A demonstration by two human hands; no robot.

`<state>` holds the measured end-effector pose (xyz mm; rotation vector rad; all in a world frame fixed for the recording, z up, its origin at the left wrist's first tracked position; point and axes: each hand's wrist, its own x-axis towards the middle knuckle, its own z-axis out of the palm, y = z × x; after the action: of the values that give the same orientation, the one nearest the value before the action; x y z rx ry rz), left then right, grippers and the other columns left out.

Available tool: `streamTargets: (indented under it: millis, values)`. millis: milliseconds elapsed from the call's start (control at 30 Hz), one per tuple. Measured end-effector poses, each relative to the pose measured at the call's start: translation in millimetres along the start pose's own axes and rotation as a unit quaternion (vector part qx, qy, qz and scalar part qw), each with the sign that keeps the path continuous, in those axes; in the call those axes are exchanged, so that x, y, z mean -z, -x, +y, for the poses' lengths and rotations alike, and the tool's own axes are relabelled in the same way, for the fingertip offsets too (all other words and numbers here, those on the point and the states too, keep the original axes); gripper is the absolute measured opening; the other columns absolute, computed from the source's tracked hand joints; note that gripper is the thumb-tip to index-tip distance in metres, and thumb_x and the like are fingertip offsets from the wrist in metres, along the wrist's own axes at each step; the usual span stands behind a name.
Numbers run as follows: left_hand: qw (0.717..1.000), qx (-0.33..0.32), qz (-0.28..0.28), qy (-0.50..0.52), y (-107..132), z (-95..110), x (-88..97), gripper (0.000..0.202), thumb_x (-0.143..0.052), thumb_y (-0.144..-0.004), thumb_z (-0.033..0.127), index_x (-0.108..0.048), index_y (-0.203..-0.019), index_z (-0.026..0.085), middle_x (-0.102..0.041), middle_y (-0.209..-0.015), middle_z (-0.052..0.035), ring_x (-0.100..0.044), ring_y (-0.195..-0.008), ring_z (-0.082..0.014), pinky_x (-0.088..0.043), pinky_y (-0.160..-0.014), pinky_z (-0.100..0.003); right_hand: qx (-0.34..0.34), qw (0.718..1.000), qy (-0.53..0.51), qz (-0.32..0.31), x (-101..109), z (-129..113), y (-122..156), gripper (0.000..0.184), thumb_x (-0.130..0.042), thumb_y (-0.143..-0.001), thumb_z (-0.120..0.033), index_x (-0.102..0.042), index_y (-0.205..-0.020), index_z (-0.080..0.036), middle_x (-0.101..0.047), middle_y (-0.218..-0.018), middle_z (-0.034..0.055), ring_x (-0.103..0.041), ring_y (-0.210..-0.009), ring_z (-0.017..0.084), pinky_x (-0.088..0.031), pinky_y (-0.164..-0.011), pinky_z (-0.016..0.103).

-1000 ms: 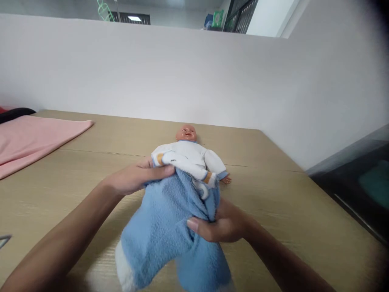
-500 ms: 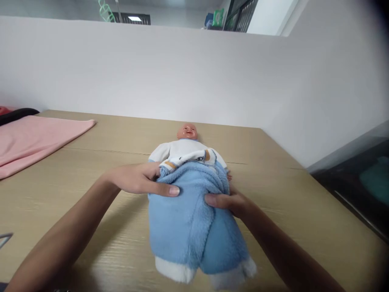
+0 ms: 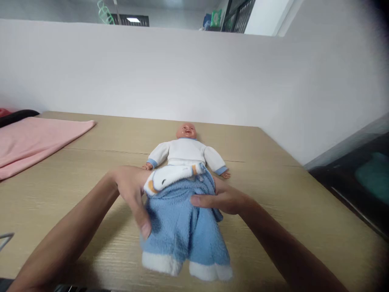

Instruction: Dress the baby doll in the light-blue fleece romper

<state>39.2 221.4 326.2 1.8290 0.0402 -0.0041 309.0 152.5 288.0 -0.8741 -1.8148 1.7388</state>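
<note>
A doll (image 3: 186,149) in a white top with blue cuffs lies on its back on the table, head toward the wall. Over its lower body are fluffy blue trousers (image 3: 179,223) with white hems and a white patterned flap folded at the waist. My left hand (image 3: 135,194) grips the trousers at the left of the waist, thumb down along the side, its other fingers hidden behind the cloth. On the right, my right hand (image 3: 225,196) holds the trousers with its thumb across the front; its fingers are out of sight behind the fabric.
A pink cloth (image 3: 39,140) lies on the wooden table (image 3: 273,227) at the left, near a black object (image 3: 20,115). A white partition wall (image 3: 146,73) stands behind the table. Something dark (image 3: 355,182) is beyond the right edge.
The trousers have shifted down and left, uncovering the doll's white top and both arms. My left thumb has swung from the front of the trousers to their side.
</note>
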Motion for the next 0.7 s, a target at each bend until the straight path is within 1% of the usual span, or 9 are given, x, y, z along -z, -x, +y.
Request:
streamTargets:
  millis: [67, 133, 233, 300, 400, 467, 533, 600, 700]
  values:
    - [0.998, -0.033, -0.059, 0.004, -4.0, 2.3, 1.3, 0.052, -0.111, -0.071, 0.044, -0.092, -0.112, 0.017, -0.090, -0.102, -0.0071, -0.088, -0.102, -0.0307, -0.071, -0.096, -0.027, -0.005, 1.000, -0.020, -0.009, 0.8, 4.1, -1.1, 0.063, -0.091, -0.089, -0.072, -0.082, -0.126, -0.022, -0.085, -0.114, 0.0064, -0.079, -0.118, 0.027, -0.066, -0.107, 0.040]
    - [0.995, -0.058, -0.078, 0.011, -7.2, 0.2, 0.8, 0.029, -0.106, -0.080, 0.039, -0.092, -0.096, 0.018, -0.089, -0.090, -0.0052, -0.088, -0.085, -0.0266, -0.071, -0.088, -0.024, -0.013, 0.998, -0.043, -0.040, 1.3, 8.2, -1.6, 0.067, -0.094, -0.088, -0.069, -0.081, -0.134, -0.023, -0.085, -0.120, 0.0070, -0.079, -0.124, 0.028, -0.064, -0.112, 0.041]
    - [0.995, -0.066, -0.077, 0.021, -7.5, -8.8, -1.1, 0.014, -0.097, -0.091, 0.033, -0.091, -0.090, 0.020, -0.088, -0.085, -0.0042, -0.087, -0.079, -0.0260, -0.072, -0.082, -0.026, -0.030, 0.992, -0.071, -0.104, 1.4, 9.3, -1.2, 0.083, -0.104, -0.075, -0.065, -0.078, -0.139, -0.020, -0.086, -0.123, 0.0088, -0.082, -0.122, 0.030, -0.066, -0.110, 0.040]
    - [0.996, -0.061, -0.050, 0.032, -5.2, -16.5, -2.0, 0.016, -0.094, -0.093, 0.034, -0.090, -0.088, 0.020, -0.086, -0.082, -0.0053, -0.086, -0.080, -0.0274, -0.072, -0.079, -0.029, -0.037, 0.986, -0.075, -0.147, 0.7, 5.3, -0.6, 0.090, -0.109, -0.069, -0.060, -0.077, -0.141, -0.017, -0.087, -0.121, 0.0097, -0.084, -0.120, 0.031, -0.066, -0.111, 0.040]
    - [0.997, -0.036, -0.023, 0.062, -1.8, -29.6, -2.9, 0.031, -0.091, -0.097, 0.048, -0.088, -0.087, 0.019, -0.084, -0.080, -0.0077, -0.084, -0.083, -0.0288, -0.072, -0.084, -0.032, -0.034, 0.979, -0.077, -0.185, -0.9, -0.5, 0.1, 0.086, -0.106, -0.077, -0.053, -0.073, -0.146, -0.016, -0.087, -0.123, 0.0103, -0.083, -0.123, 0.029, -0.063, -0.117, 0.039]
    - [0.996, -0.016, -0.002, 0.083, -0.5, -37.8, -4.3, 0.040, -0.087, -0.098, 0.057, -0.087, -0.089, 0.018, -0.084, -0.081, -0.0080, -0.083, -0.085, -0.0277, -0.072, -0.087, -0.033, -0.035, 0.977, -0.086, -0.191, -0.6, 2.5, 0.9, 0.087, -0.105, -0.079, -0.055, -0.072, -0.148, -0.015, -0.087, -0.126, 0.0115, -0.083, -0.123, 0.029, -0.064, -0.116, 0.040]
    - [0.995, 0.003, 0.042, 0.095, 0.3, -42.9, -6.6, 0.044, -0.087, -0.097, 0.062, -0.086, -0.092, 0.018, -0.085, -0.085, -0.0065, -0.082, -0.087, -0.0257, -0.071, -0.089, -0.032, -0.046, 0.978, -0.091, -0.180, 1.5, 11.7, 2.6, 0.094, -0.107, -0.072, -0.061, -0.074, -0.146, -0.015, -0.086, -0.126, 0.0131, -0.084, -0.122, 0.031, -0.066, -0.111, 0.041]
    - [0.990, 0.015, 0.098, 0.098, 0.9, -43.5, -9.3, 0.046, -0.089, -0.094, 0.064, -0.085, -0.098, 0.018, -0.085, -0.090, -0.0046, -0.081, -0.092, -0.0241, -0.070, -0.093, -0.033, -0.047, 0.985, -0.088, -0.142, 4.5, 21.6, 5.2, 0.097, -0.108, -0.066, -0.067, -0.077, -0.141, -0.014, -0.086, -0.125, 0.0137, -0.083, -0.121, 0.032, -0.067, -0.110, 0.043]
    - [0.981, 0.018, 0.164, 0.098, 1.2, -36.8, -13.0, 0.048, -0.090, -0.093, 0.065, -0.082, -0.100, 0.019, -0.081, -0.087, -0.0025, -0.079, -0.091, -0.0222, -0.069, -0.092, -0.032, -0.038, 0.991, -0.086, -0.093, 6.5, 26.1, 8.7, 0.092, -0.106, -0.068, -0.068, -0.078, -0.139, -0.015, -0.086, -0.127, 0.0136, -0.081, -0.127, 0.032, -0.064, -0.114, 0.041]
